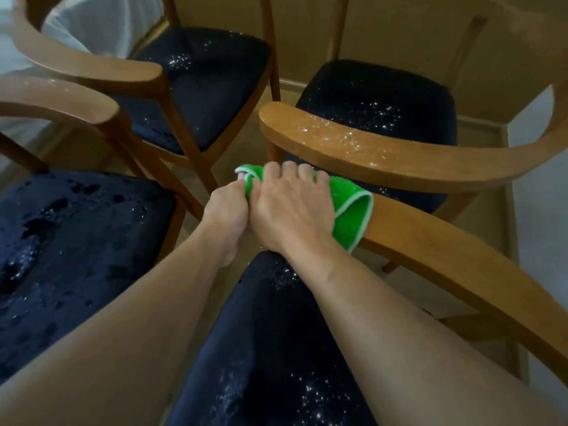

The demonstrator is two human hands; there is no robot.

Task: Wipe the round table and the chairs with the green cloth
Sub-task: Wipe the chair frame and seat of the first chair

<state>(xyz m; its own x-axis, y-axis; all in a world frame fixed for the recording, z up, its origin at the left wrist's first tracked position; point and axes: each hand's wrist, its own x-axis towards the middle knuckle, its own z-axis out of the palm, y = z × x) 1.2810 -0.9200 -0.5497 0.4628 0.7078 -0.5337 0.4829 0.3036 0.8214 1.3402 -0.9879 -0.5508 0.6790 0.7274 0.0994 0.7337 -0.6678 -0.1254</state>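
White fabric at upper left of frame, partly behind wood, beige wall across top, pale skirting at right, tan floor at centre.

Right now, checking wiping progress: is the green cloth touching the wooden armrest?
Touching. The head view shows the cloth draped over the end of the armrest, pressed down by the right hand.

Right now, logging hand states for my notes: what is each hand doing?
Left hand: pinching the end of the green cloth.
Right hand: fingers curled over the green cloth, pressing it on the chair arm.
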